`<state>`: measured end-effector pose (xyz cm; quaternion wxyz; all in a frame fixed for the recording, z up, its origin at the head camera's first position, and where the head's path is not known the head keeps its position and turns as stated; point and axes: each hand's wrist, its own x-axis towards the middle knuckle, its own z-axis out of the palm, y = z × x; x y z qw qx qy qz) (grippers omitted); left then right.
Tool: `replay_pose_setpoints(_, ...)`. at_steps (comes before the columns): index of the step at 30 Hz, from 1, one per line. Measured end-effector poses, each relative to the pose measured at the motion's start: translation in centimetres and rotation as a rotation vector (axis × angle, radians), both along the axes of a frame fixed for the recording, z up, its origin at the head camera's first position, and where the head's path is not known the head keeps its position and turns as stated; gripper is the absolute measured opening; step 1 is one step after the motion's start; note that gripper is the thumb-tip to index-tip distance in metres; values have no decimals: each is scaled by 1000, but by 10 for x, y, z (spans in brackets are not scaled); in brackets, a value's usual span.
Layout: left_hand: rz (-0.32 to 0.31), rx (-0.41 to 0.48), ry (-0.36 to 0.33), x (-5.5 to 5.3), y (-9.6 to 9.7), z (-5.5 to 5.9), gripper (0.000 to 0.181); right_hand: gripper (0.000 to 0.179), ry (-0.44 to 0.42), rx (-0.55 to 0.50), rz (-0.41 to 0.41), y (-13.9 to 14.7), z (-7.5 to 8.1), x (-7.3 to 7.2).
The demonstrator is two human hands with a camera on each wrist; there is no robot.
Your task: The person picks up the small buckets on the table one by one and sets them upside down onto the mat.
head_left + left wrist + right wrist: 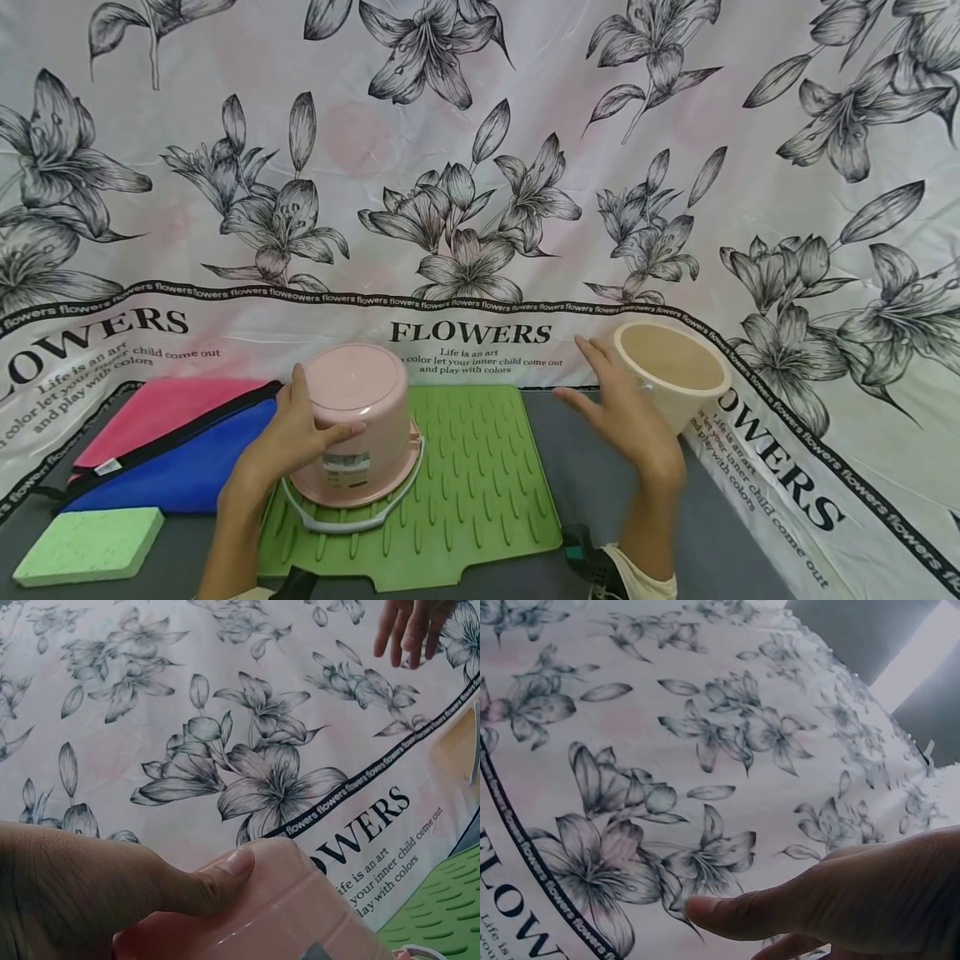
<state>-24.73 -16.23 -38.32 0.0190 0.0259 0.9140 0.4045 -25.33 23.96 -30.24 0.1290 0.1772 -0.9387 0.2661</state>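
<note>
A pink bucket (382, 392) stands upside down on a green ridged mat (487, 475), its base facing up and its grey handle (345, 527) lying around the rim. My left hand (281, 442) holds the bucket by its side, with the thumb across the front above a label. In the left wrist view, the thumb lies along the pink wall (262, 915). My right hand (630, 412) is beside a cream bucket (675, 410), which stands mouth up at the right. The right hand's fingers are extended and hold nothing; whether they touch the cream bucket I cannot tell.
At the left lies a pink and blue fabric item (187, 462) with black trim. A light green sponge (90, 546) sits in front of it. The dark grey table (720, 533) shows around the mat. Behind everything hangs a white flower-print cloth (480, 192).
</note>
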Motion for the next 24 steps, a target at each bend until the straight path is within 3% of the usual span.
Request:
replay_pose_setpoints(13, -1, 0, 5, -1, -1, 0, 141, 66, 82, -24, -156, 30, -6, -6)
replay_pose_setpoints(24, -6, -8, 5, 0, -1, 2, 140, 63, -31, 1, -300, 58, -25, -19)
